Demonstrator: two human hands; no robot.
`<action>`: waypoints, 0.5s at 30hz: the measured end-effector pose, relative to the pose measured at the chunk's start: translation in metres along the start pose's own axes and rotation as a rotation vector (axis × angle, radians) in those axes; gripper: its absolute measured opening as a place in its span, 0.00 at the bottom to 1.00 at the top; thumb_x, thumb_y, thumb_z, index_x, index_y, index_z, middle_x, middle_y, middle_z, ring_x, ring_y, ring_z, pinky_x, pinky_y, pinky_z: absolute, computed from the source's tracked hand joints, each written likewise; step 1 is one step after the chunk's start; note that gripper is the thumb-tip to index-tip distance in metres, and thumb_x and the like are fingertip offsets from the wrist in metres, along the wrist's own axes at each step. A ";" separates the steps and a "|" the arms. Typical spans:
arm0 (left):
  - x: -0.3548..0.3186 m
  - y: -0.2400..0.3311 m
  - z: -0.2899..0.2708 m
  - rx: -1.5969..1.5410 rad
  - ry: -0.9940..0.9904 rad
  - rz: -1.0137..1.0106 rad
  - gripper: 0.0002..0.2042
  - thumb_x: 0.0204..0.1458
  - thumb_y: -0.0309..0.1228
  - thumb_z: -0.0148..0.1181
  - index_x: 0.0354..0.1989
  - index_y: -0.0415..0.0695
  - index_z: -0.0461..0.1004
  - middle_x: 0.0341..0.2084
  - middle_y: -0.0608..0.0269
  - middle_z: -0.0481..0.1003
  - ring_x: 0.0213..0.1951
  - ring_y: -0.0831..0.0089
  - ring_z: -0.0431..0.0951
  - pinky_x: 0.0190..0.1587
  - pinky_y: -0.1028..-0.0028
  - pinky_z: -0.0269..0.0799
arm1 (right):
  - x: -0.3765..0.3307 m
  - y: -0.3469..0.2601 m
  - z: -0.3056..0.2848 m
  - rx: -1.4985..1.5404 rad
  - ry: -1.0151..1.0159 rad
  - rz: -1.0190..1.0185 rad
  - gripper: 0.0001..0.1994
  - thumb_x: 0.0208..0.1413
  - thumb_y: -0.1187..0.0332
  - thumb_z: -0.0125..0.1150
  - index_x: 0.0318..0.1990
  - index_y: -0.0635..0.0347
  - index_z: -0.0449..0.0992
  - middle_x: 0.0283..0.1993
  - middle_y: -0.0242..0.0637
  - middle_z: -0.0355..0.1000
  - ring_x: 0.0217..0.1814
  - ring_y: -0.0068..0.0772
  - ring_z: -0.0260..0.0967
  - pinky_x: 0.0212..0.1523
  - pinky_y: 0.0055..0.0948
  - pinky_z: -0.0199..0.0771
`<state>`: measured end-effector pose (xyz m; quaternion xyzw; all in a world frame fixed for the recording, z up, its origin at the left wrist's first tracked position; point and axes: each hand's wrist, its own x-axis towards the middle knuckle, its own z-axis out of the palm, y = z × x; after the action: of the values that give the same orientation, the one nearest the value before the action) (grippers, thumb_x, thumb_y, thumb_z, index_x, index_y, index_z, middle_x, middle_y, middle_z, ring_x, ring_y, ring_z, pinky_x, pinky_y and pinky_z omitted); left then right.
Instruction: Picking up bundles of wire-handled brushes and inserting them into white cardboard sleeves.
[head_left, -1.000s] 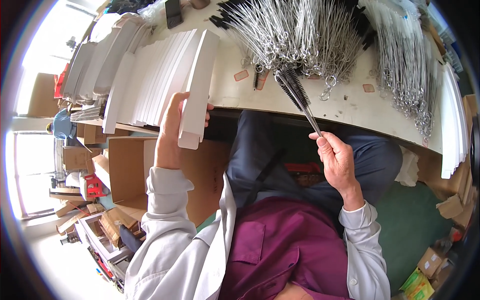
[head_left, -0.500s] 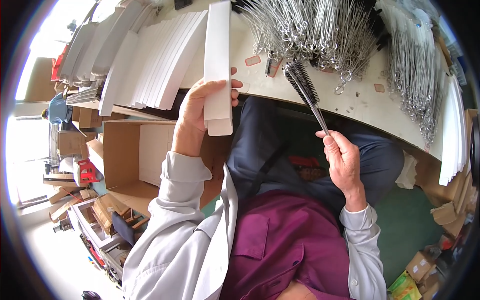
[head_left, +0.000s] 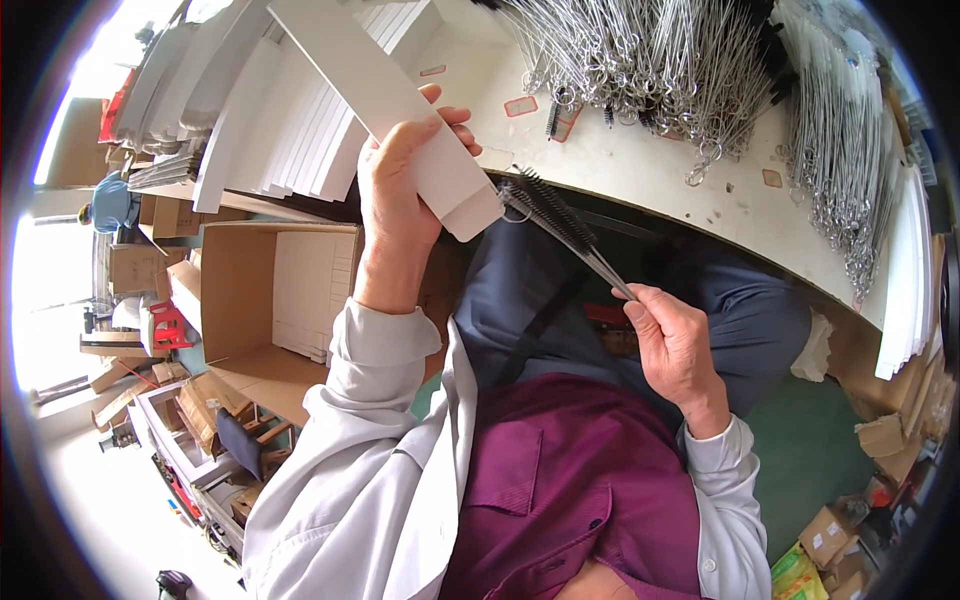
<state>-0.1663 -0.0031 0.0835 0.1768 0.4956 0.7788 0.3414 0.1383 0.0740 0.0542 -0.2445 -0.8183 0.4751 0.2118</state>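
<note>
My left hand (head_left: 395, 200) is closed around a long, narrow white box (head_left: 370, 85), which tilts with its lower end toward the right. A flap sticks out at that lower end. Between the thumb and fingers of my right hand (head_left: 680, 345) are the wire stems of several black-bristled wire brushes (head_left: 555, 215). Their bristled ends point up and left, right by the box's flap end. Whether any tip is inside the box, I cannot tell. A heap of wire brushes with looped ends (head_left: 650, 70) lies on the table beyond.
The white table (head_left: 640, 185) spans the front. White narrow boxes (head_left: 310, 135) line up at its left, and a second brush heap (head_left: 835, 170) and more white boxes (head_left: 905, 290) at its right. An open carton (head_left: 240, 285) stands left of my legs. A person (head_left: 113, 205) in blue is farther left.
The white box has tilted, its lower end swinging right and its far end left. My right hand has lowered slightly, and the brushes now lean left toward the box's lower end.
</note>
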 end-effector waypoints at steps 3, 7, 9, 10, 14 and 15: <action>-0.004 0.001 0.012 0.021 0.037 0.090 0.24 0.55 0.27 0.55 0.61 0.30 0.65 0.40 0.43 0.77 0.37 0.61 0.79 0.44 0.62 0.79 | -0.002 0.001 0.006 -0.032 0.019 -0.068 0.09 0.65 0.73 0.62 0.47 0.70 0.79 0.40 0.52 0.80 0.38 0.56 0.80 0.37 0.38 0.80; -0.007 0.000 0.021 0.000 0.046 0.129 0.24 0.56 0.27 0.55 0.61 0.30 0.65 0.40 0.43 0.77 0.37 0.61 0.79 0.44 0.62 0.78 | -0.001 -0.002 0.008 -0.060 0.000 -0.073 0.09 0.63 0.74 0.63 0.46 0.70 0.79 0.39 0.52 0.80 0.37 0.56 0.80 0.36 0.38 0.80; -0.009 -0.001 0.023 -0.015 0.035 0.127 0.24 0.56 0.27 0.55 0.61 0.30 0.65 0.39 0.43 0.77 0.37 0.61 0.79 0.44 0.61 0.78 | -0.002 -0.001 0.008 -0.064 -0.004 -0.074 0.08 0.63 0.74 0.63 0.46 0.70 0.79 0.38 0.52 0.80 0.37 0.56 0.80 0.36 0.38 0.80; -0.010 -0.002 0.024 -0.032 0.026 0.120 0.24 0.56 0.28 0.55 0.60 0.30 0.65 0.39 0.43 0.77 0.37 0.61 0.78 0.44 0.61 0.78 | -0.002 0.000 0.008 -0.065 0.000 -0.070 0.08 0.63 0.74 0.63 0.46 0.70 0.79 0.38 0.52 0.80 0.37 0.56 0.79 0.35 0.38 0.80; -0.012 -0.005 0.024 -0.101 0.016 0.082 0.22 0.58 0.29 0.55 0.59 0.30 0.66 0.39 0.42 0.76 0.38 0.60 0.77 0.45 0.59 0.77 | -0.002 0.003 0.007 -0.074 -0.009 -0.050 0.08 0.63 0.74 0.63 0.46 0.69 0.79 0.38 0.52 0.80 0.37 0.56 0.79 0.35 0.39 0.80; -0.012 -0.006 0.024 -0.101 0.016 0.081 0.22 0.58 0.29 0.55 0.59 0.30 0.66 0.39 0.42 0.76 0.38 0.60 0.77 0.45 0.59 0.77 | -0.002 0.003 0.006 -0.074 -0.009 -0.049 0.08 0.63 0.74 0.63 0.46 0.69 0.79 0.38 0.52 0.80 0.37 0.56 0.79 0.35 0.39 0.80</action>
<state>-0.1405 0.0056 0.0902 0.1729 0.4508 0.8174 0.3141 0.1363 0.0698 0.0487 -0.2299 -0.8419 0.4404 0.2106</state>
